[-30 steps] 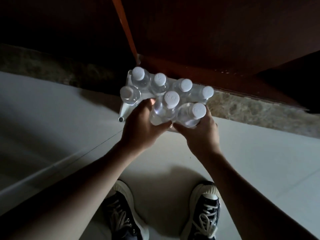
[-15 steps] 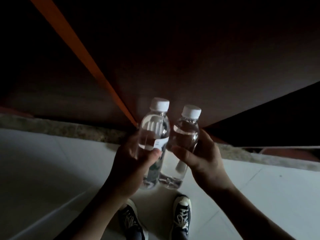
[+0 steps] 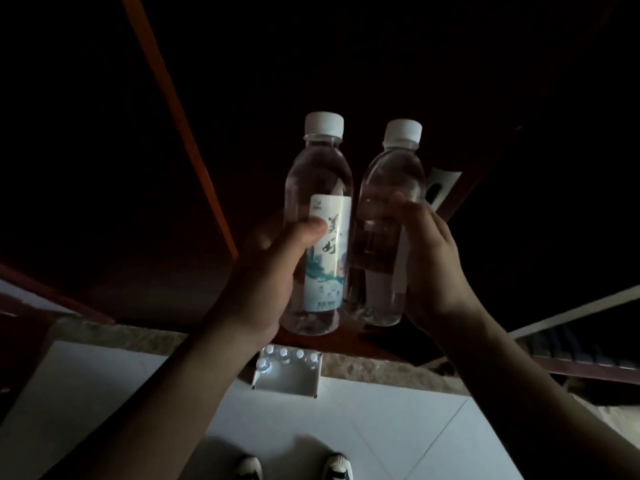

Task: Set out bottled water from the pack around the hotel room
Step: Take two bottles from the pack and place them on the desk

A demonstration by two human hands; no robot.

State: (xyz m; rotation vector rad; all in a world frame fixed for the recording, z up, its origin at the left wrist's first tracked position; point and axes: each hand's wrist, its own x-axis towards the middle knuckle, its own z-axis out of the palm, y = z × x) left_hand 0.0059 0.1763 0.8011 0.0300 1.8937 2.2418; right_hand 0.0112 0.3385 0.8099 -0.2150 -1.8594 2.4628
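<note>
Hands: left hand (image 3: pixel 266 271) grips labelled bottle (image 3: pixel 317 223); right hand (image 3: pixel 433 268) grips plain bottle (image 3: pixel 384 223).
Pack (image 3: pixel 287 370): lower centre, on floor.
Advice: carry both upright, apart.

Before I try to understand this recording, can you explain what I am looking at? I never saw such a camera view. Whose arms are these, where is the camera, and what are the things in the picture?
There is no machine here. A person wears a wide-angle camera on the head, and it looks forward and down, so you see that person's own two arms reaching up from the bottom of the picture.

The left hand grips an upright water bottle with a printed label. The right hand grips a second water bottle, also upright, whose label faces away. Both have white caps and sit side by side, close together.

Below them, on the pale tiled floor, stands the opened pack with several more white caps showing. At the bottom edge are the toes of the person's shoes. Behind is dark reddish wood, too dim to identify.
</note>
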